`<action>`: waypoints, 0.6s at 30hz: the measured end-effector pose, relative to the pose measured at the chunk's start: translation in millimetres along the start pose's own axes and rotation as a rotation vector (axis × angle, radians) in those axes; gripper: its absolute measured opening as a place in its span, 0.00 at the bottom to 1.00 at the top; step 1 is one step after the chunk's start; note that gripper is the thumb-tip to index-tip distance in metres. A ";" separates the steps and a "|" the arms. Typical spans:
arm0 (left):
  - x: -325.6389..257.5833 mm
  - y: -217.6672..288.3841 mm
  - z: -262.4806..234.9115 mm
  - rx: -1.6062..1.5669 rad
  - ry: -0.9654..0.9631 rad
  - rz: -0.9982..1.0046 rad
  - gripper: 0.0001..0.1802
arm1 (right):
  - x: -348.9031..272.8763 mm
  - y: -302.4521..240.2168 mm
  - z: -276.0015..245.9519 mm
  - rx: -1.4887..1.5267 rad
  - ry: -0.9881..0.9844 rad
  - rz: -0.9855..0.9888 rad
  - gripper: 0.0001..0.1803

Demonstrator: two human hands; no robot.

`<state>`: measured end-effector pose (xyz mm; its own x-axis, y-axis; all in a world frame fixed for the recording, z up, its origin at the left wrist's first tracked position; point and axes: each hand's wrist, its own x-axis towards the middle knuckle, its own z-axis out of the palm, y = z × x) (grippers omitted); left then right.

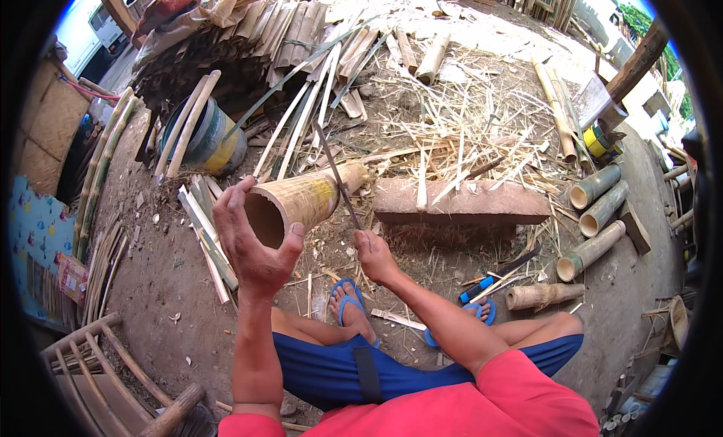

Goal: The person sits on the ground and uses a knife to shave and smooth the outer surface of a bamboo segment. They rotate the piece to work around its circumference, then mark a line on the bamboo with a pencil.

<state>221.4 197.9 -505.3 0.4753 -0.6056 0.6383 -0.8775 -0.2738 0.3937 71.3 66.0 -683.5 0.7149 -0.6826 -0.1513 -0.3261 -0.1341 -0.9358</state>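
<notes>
My left hand (260, 245) grips the near rim of a thick bamboo tube (312, 194), thumb on one side and fingers on the other. The tube's hollow end faces me, and its far end points away to the right. In my right hand (374, 255), closed round the lower end, is a long, thin, dark knife (337, 173). Its blade slants up and away, crossing the tube's right side near the far end; whether it touches the bamboo I cannot tell. Just right of the tube sits a thick reddish-brown block (463, 198) with bamboo slivers on top.
Bamboo shavings (482, 128) litter the ground ahead. A bucket (215, 140) holding bamboo strips stands at the left. Several cut tubes (602, 211) lie to the right, and a short tube (544, 295) and a blue-handled tool (476, 289) rest by my right foot.
</notes>
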 end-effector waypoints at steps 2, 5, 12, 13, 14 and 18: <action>-0.4 -1.4 -1.8 -0.025 0.021 -0.019 0.45 | 14.9 0.0 -9.8 -0.069 -0.064 0.390 0.27; -1.0 -1.9 2.3 0.004 0.048 -0.089 0.45 | 7.4 -0.6 -4.2 -0.122 0.096 -0.046 0.28; -4.7 -6.1 5.1 -0.005 0.091 -0.130 0.43 | 8.3 -14.9 6.2 -0.009 -0.012 0.100 0.29; -6.0 -5.8 4.1 0.007 0.090 -0.118 0.43 | 10.5 -17.0 1.8 -0.026 -0.055 0.215 0.30; -5.1 -6.1 3.6 0.003 0.107 -0.099 0.43 | 17.7 -19.5 -3.2 -0.080 -0.039 0.406 0.30; -5.4 -2.8 10.2 0.029 0.127 -0.174 0.40 | 5.5 -18.9 1.0 -0.030 -0.134 -0.147 0.29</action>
<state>220.6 194.3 -516.6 0.6221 -0.4491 0.6413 -0.7823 -0.3881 0.4872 82.1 65.5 -667.0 0.8314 -0.5529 -0.0563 -0.2289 -0.2484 -0.9412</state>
